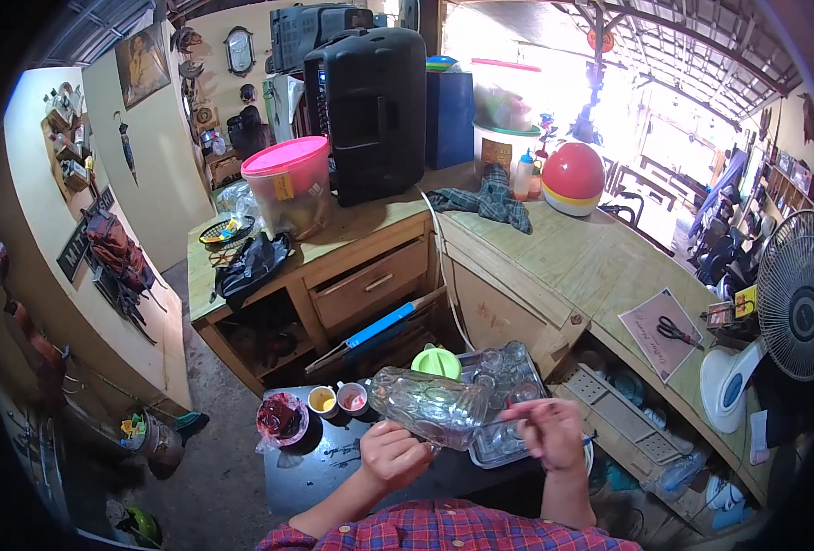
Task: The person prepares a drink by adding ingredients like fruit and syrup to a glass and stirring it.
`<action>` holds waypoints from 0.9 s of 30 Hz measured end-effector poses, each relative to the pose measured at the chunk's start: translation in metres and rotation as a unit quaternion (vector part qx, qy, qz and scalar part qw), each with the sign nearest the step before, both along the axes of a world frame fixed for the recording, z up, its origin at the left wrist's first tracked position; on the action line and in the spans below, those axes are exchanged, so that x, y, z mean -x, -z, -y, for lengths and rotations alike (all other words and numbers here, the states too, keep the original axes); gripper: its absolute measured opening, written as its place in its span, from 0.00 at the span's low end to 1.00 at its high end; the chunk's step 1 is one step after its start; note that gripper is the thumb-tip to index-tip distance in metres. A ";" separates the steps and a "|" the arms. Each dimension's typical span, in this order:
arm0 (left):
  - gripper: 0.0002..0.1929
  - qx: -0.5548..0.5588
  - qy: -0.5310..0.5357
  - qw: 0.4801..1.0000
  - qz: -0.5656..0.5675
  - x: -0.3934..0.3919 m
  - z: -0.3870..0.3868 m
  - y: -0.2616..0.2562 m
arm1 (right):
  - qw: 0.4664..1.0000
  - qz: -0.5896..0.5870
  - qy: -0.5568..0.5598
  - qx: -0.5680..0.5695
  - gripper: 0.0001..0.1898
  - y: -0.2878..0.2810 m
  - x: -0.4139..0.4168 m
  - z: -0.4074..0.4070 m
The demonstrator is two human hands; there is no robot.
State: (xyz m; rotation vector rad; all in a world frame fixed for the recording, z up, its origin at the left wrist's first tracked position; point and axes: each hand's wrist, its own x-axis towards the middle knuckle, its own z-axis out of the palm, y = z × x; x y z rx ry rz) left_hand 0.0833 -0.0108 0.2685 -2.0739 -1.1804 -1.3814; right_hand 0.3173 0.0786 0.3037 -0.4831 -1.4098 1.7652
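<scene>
My left hand (396, 454) is closed around the handle side of a large clear glass pitcher (434, 403), which lies tilted almost on its side in the air. My right hand (551, 434) is beside the pitcher's right end, index finger stretched towards it and other fingers curled. Whether it holds something thin cannot be made out. Behind the pitcher shows a light-green plastic lid (436, 361); what is under it is hidden. Several clear glasses (513, 358) stand on a metal tray (500, 460) to the right. Two white cups (323, 401) with yellow and reddish contents stand to the left.
A tub with dark red contents (283, 419) sits on the dark tabletop (303, 482). Beyond are wooden counters (503, 241) bearing a black loudspeaker (379, 117), a pink-lidded bucket (290, 186), a checked cloth (486, 200) and scissors (679, 330). A fan (796, 303) stands far right.
</scene>
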 end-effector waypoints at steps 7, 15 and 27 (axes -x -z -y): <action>0.10 0.031 -0.033 0.999 -0.024 -0.013 -0.002 0.000 | 0.992 -0.033 -0.009 0.122 0.28 0.029 -0.011 -0.006; 0.11 0.046 -0.003 0.999 -0.012 -0.018 -0.008 0.006 | 0.988 -0.096 0.119 -0.015 0.25 0.039 -0.018 -0.007; 0.12 0.084 0.024 0.996 0.024 -0.015 -0.023 0.012 | 0.853 0.116 0.169 -0.481 0.11 -0.001 0.008 -0.002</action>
